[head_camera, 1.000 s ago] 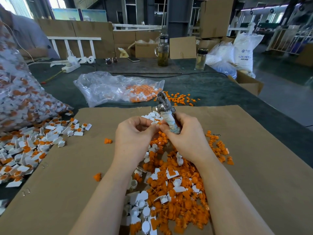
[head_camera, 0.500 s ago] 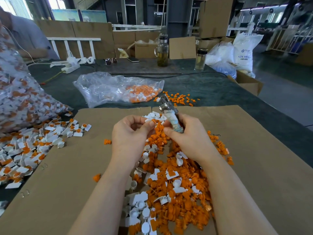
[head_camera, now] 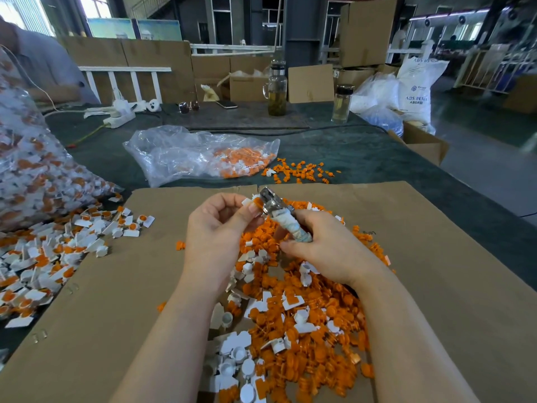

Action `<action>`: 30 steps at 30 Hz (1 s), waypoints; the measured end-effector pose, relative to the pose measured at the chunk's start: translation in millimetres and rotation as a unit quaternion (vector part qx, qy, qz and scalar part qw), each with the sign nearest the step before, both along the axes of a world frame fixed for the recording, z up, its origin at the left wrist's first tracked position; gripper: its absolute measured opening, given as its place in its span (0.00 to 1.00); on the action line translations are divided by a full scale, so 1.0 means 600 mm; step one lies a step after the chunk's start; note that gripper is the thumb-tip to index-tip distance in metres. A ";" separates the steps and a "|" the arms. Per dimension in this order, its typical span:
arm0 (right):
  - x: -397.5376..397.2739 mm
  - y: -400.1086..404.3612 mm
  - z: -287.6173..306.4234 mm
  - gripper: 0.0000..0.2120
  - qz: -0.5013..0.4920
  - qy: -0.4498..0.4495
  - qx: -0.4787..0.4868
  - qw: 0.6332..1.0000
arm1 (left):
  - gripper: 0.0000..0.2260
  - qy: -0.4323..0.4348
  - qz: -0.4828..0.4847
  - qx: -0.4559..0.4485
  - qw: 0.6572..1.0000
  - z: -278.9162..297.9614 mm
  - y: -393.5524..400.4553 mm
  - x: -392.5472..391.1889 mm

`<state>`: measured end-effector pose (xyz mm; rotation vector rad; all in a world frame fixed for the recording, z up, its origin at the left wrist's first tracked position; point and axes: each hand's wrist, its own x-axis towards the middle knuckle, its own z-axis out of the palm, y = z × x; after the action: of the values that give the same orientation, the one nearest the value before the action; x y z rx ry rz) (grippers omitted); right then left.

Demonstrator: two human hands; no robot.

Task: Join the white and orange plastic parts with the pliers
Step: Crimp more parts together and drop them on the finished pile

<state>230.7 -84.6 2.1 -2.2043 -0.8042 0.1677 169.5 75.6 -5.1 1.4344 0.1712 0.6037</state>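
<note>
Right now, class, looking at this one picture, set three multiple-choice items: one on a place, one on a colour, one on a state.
1. Where is the loose mixed pile?
A. on the cardboard sheet
B. in a box
C. on the floor

2. What colours are the parts?
A. blue, white
B. orange, white
C. green, black

3. What does the right hand hold?
A. nothing
B. a bottle
C. the pliers

Key: A, the pile lies on the cardboard; B, only orange and white show; C, its fingers wrap the taped handle, while the left hand pinches a part at the plier tip.
</note>
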 end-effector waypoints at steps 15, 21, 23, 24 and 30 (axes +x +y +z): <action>0.000 0.000 0.001 0.08 0.017 -0.005 -0.012 1.000 | 0.08 -0.005 -0.016 0.005 1.000 0.001 0.003 -0.001; -0.002 0.001 0.002 0.14 0.024 0.017 -0.006 1.000 | 0.05 -0.004 -0.017 0.008 1.000 0.000 0.004 -0.001; -0.003 0.002 0.003 0.16 0.023 0.021 -0.006 0.999 | 0.05 -0.003 -0.016 0.009 1.000 0.000 0.005 -0.001; -0.003 0.002 0.003 0.17 0.021 0.019 -0.009 1.000 | 0.03 -0.002 -0.015 0.010 1.000 -0.001 0.005 -0.001; -0.006 0.004 0.003 0.17 0.013 0.020 -0.002 1.000 | 0.02 -0.002 -0.014 0.012 1.000 -0.002 0.008 0.000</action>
<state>227.2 -82.2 3.6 -2.1877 -0.8119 0.2251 169.2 80.2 -6.4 1.4558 0.1401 0.5876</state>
